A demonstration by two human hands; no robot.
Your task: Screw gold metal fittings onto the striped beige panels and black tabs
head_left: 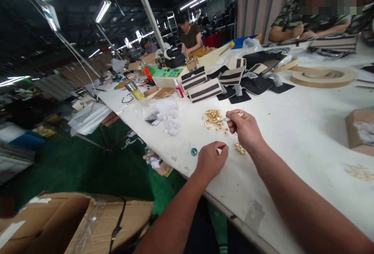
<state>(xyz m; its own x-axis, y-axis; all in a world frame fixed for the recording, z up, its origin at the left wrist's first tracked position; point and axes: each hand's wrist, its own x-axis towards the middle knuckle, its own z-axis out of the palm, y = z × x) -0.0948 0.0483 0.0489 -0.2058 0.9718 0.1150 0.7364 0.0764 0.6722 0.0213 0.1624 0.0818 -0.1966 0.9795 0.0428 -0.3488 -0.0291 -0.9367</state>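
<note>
My right hand (244, 127) is closed round a thin white-handled tool (227, 119), its tip over a pile of small gold-coloured metal pieces (212, 116). What the tip is like is too small to tell. Nearer to me, my left hand (212, 157) hovers by the table's front edge with thumb and forefinger pinched together; anything between them is too small to make out. A small blue-green round container (194, 151) sits just left of that hand. Beside my right wrist lies a small cluster of gold pieces (240, 149), apart from the pile.
Crumpled plastic bags (171, 115) lie at left. Behind the pile are striped panels (205, 90), black pieces (255, 84) and a red-and-white bottle (179, 89). A tape roll (323, 76) and cardboard box (359, 131) are at right. A person (311, 26) works across the table.
</note>
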